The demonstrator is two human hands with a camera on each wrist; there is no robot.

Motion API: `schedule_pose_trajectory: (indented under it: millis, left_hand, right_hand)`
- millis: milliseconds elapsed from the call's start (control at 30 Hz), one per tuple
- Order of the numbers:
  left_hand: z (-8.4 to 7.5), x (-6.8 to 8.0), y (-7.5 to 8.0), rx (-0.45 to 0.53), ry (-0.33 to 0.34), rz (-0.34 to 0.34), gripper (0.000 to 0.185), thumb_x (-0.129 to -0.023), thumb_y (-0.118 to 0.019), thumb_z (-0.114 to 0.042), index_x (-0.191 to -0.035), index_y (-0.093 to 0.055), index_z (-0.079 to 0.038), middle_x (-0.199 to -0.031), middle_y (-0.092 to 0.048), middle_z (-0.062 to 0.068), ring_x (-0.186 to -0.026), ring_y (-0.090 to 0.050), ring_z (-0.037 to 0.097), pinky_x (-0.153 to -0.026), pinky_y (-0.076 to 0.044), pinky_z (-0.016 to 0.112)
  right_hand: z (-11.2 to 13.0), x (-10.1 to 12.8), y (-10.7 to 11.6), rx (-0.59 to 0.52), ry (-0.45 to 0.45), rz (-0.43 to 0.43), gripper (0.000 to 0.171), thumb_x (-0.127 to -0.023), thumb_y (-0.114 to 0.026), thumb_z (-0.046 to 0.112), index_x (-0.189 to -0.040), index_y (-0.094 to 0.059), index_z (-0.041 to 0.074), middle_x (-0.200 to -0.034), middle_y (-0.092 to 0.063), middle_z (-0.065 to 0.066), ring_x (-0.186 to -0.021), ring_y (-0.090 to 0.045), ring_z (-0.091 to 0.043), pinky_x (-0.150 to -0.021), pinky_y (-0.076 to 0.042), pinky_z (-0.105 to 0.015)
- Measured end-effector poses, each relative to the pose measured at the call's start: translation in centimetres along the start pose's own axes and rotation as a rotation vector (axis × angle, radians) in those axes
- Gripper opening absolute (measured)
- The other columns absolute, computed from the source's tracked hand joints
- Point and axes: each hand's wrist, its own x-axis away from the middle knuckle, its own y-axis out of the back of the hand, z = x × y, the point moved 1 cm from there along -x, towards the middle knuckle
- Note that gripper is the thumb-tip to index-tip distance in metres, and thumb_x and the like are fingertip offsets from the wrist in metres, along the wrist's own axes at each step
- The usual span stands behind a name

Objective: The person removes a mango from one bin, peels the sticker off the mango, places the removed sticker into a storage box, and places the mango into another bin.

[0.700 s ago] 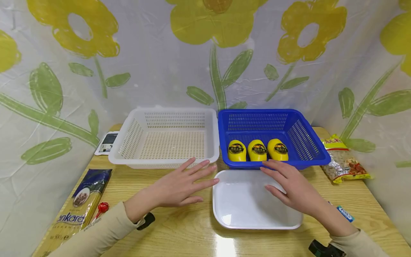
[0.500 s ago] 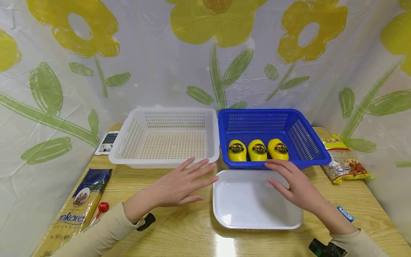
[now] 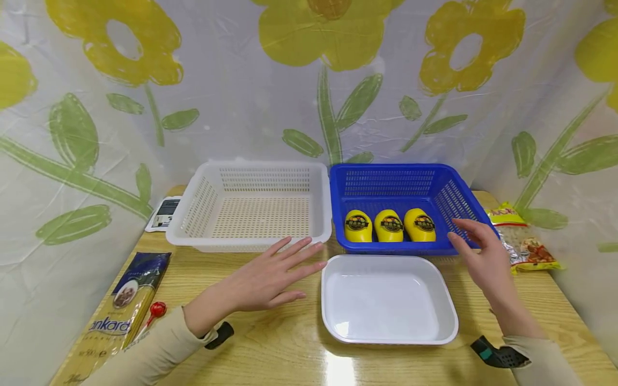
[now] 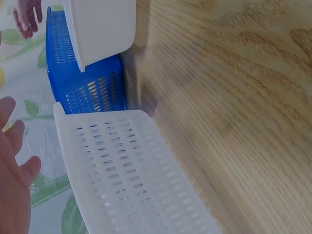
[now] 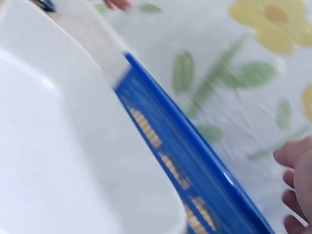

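My left hand hovers with spread, fairly straight fingers in front of the white basket, left of the white tray; it holds nothing. My right hand is raised over the front right corner of the blue basket, its fingers loosely bent and no object between them. Just beyond it lies a bag of peanuts, partly hidden by that hand. Three yellow mangoes with dark labels sit in a row at the front of the blue basket. Both hands also show at their wrist views' edges.
A pasta packet and a red lollipop lie on the wooden table at the left. A white device with a dark screen stands behind, beside the white basket. A flower-printed curtain hangs close behind the baskets.
My right hand has moved right and away from me, from above the white tray to the blue basket's right corner. My left hand has stayed nearly still.
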Motion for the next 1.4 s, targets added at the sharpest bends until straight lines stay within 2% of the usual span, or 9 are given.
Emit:
schedule_pose_trajectory:
  millis: [133, 233, 367, 467, 700, 833, 1100, 1233, 1400]
  left_hand:
    - [0.0, 0.0, 0.2, 0.059, 0.034, -0.004, 0.059, -0.102, -0.044, -0.041, -0.153, -0.032, -0.014, -0.161, -0.018, 0.011, -0.147, -0.018, 0.032, -0.115, -0.021, 0.055]
    - [0.0, -0.2, 0.4, 0.130, 0.064, -0.012, 0.061, -0.101, -0.050, -0.037, -0.154, -0.031, -0.014, -0.162, -0.016, 0.009, -0.147, -0.017, 0.031, -0.116, -0.020, 0.054]
    - [0.3, -0.7, 0.8, 0.277, 0.117, -0.043, 0.057, -0.105, -0.038, -0.041, -0.154, -0.030, -0.012, -0.162, -0.017, 0.010, -0.147, -0.017, 0.030, -0.116, -0.020, 0.052]
    - [0.7, -1.6, 1.2, 0.452, 0.186, -0.091, 0.056, -0.106, -0.039, -0.038, -0.154, -0.030, -0.011, -0.160, -0.022, 0.012, -0.147, -0.020, 0.028, -0.117, -0.021, 0.048]
    - [1.7, -6.4, 2.5, 0.756, 0.435, -0.189, 0.046, -0.103, -0.052, -0.025, -0.146, -0.045, -0.010, -0.149, -0.044, 0.006, -0.137, -0.041, 0.021, -0.109, -0.039, 0.039]
    - [3.0, -10.1, 2.4, 0.852, 0.592, -0.136, 0.044, -0.102, -0.052, -0.028, -0.143, -0.048, -0.012, -0.144, -0.050, 0.004, -0.132, -0.047, 0.021, -0.103, -0.045, 0.034]
    - [6.5, -17.7, -0.3, 0.850, 0.830, -0.017, 0.048, -0.102, -0.052, -0.034, -0.145, -0.045, -0.014, -0.146, -0.047, 0.007, -0.132, -0.046, 0.024, -0.105, -0.042, 0.039]
    - [7.4, -19.8, -1.6, 0.887, 0.919, 0.016, 0.050, -0.101, -0.054, -0.032, -0.145, -0.044, -0.011, -0.147, -0.045, 0.011, -0.131, -0.046, 0.027, -0.103, -0.043, 0.041]
    - [7.6, -20.9, -3.0, 1.016, 0.956, 0.084, 0.051, -0.098, -0.061, -0.028, -0.143, -0.047, -0.009, -0.146, -0.044, 0.014, -0.130, -0.045, 0.029, -0.103, -0.042, 0.042]
  right_hand:
    - [-2.7, -0.9, 1.5, -0.005, -0.206, -0.050, 0.048, -0.097, -0.061, 0.031, -0.137, -0.056, 0.006, -0.143, -0.047, -0.016, -0.133, -0.040, -0.033, -0.112, -0.031, -0.033]
    - [-4.5, -1.3, 2.4, 0.000, -0.308, -0.057, 0.053, -0.098, -0.058, 0.035, -0.141, -0.051, 0.005, -0.147, -0.040, -0.018, -0.135, -0.034, -0.038, -0.113, -0.028, -0.051]
    - [-6.3, -1.3, 2.9, -0.015, -0.357, -0.009, 0.057, -0.097, -0.058, 0.039, -0.143, -0.049, 0.005, -0.141, -0.042, -0.017, -0.125, -0.040, -0.033, -0.095, -0.043, -0.027]
    - [-7.2, -1.1, 3.0, -0.093, -0.383, 0.042, 0.059, -0.096, -0.060, 0.040, -0.143, -0.049, 0.007, -0.136, -0.043, -0.011, -0.113, -0.045, -0.020, -0.074, -0.043, -0.008]
    - [-7.6, -1.0, 3.2, -0.306, -0.469, 0.037, 0.060, -0.091, -0.068, 0.035, -0.144, -0.051, 0.013, -0.111, -0.049, 0.015, -0.090, -0.052, 0.003, -0.070, -0.048, -0.006]
    - [-7.5, -0.9, 3.2, -0.309, -0.478, 0.039, 0.061, -0.091, -0.068, 0.035, -0.145, -0.049, 0.012, -0.113, -0.049, 0.013, -0.089, -0.052, 0.004, -0.070, -0.048, -0.007]
    - [-7.6, -0.8, 3.1, -0.240, -0.506, 0.059, 0.064, -0.093, -0.064, 0.040, -0.148, -0.045, 0.014, -0.136, -0.039, -0.010, -0.092, -0.048, 0.002, -0.070, -0.048, -0.007]
    - [-7.7, -0.8, 3.1, -0.250, -0.509, 0.052, 0.064, -0.092, -0.066, 0.040, -0.147, -0.046, 0.014, -0.129, -0.043, -0.003, -0.092, -0.048, 0.001, -0.069, -0.048, -0.008]
    - [-7.6, -0.7, 3.2, -0.326, -0.496, 0.031, 0.063, -0.090, -0.069, 0.036, -0.146, -0.048, 0.013, -0.114, -0.044, 0.016, -0.089, -0.052, 0.002, -0.067, -0.049, -0.008]
